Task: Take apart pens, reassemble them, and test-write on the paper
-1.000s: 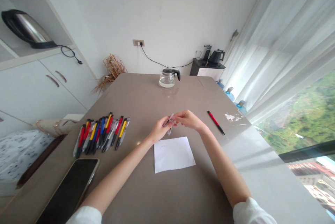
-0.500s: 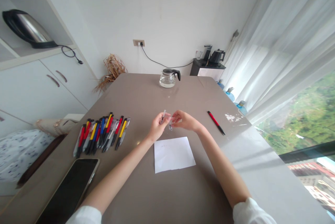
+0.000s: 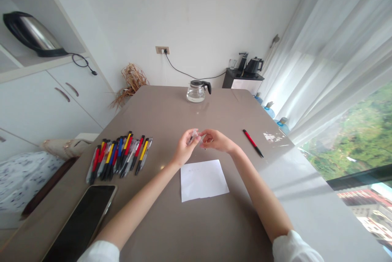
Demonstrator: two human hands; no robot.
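Note:
Both hands meet above the middle of the grey-brown table (image 3: 171, 229). My left hand (image 3: 183, 151) and my right hand (image 3: 218, 140) pinch a thin clear pen (image 3: 196, 135) between their fingertips. The pen is small and partly hidden by the fingers. A white sheet of paper (image 3: 203, 180) lies flat just below the hands. A row of several red, yellow, blue and clear pens (image 3: 119, 156) lies to the left. A single red and black pen (image 3: 252, 143) lies to the right of my right hand.
A dark phone (image 3: 80, 223) lies at the near left corner. A glass kettle (image 3: 196, 91) stands at the far edge. Dried grass (image 3: 131, 81) sits at the far left corner. White curtains (image 3: 330, 58) hang on the right.
The hands have drawn closer together around the clear pen. The pen has turned between the fingertips and now shows less. Nothing else on the table has moved.

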